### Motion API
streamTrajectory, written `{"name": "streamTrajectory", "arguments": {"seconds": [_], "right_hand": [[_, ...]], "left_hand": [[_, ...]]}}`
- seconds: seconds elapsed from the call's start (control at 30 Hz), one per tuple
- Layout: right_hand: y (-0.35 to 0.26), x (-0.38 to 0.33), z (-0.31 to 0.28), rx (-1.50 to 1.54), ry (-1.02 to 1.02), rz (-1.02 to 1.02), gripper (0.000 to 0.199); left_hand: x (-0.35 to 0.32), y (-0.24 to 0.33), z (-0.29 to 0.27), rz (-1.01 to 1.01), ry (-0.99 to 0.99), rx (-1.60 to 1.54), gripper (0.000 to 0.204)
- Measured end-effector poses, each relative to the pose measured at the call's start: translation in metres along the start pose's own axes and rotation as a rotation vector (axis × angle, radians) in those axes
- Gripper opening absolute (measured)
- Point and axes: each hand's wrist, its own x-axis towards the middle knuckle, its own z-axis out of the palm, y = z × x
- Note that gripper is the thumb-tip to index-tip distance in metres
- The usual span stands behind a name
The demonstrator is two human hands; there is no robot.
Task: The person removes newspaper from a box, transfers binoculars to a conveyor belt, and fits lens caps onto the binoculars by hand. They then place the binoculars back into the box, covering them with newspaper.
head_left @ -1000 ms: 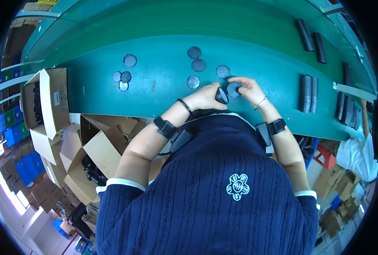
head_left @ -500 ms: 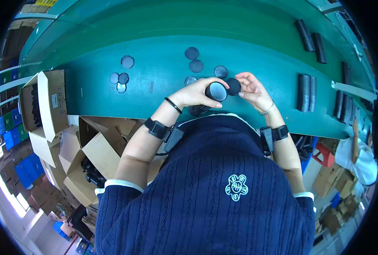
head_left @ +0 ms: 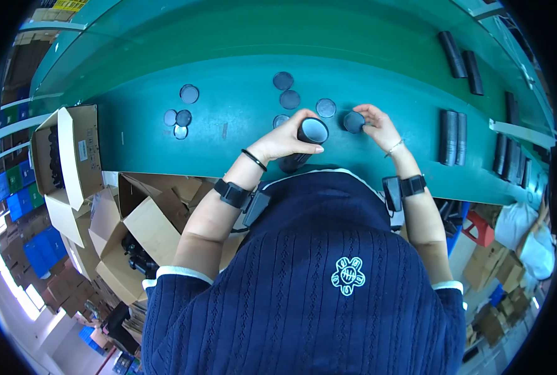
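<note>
My left hand (head_left: 283, 139) is wrapped round a black tube (head_left: 293, 164), tilted so that its round mouth and pale inside face up. Between the fingertips of my right hand (head_left: 382, 131) is a round black cap (head_left: 353, 122), apart from the tube and to the right of its mouth. Close beyond the tube lie a loose black cap (head_left: 326, 107) and another cap (head_left: 280, 120), partly beside my left fingers. Two more, a far cap (head_left: 283, 80) and a nearer cap (head_left: 289, 99), lie touching or almost touching on the green table (head_left: 241, 156).
At the left lie several more caps (head_left: 189, 94). Black tubes (head_left: 448, 137) lie at the right, with others by the far right edge. An open cardboard box (head_left: 78, 156) stands at the table's left end, and more open boxes (head_left: 150, 228) sit below its front edge.
My right hand has drawn the cap away from the tube's mouth, to the right, and the cap has turned in its fingers. My left hand has shifted slightly left with the tube.
</note>
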Motion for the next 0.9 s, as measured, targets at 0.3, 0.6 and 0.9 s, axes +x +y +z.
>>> {"name": "streamTrajectory", "arguments": {"seconds": [0.3,0.6,0.9], "right_hand": [[0.023,0.072,0.041,-0.930,0.284,-0.166,0.018],[-0.065,0.023,0.053,-0.675,0.244,-0.269,0.017],[-0.053,-0.023,0.027,0.670,-0.441,-0.047,0.069]], "left_hand": [[-0.012,0.000,-0.012,0.000,0.237,-0.203,0.050],[0.000,0.003,-0.002,0.026,0.054,-0.147,0.056],[0.018,0.017,0.013,0.002,-0.165,-0.226,0.064]]}}
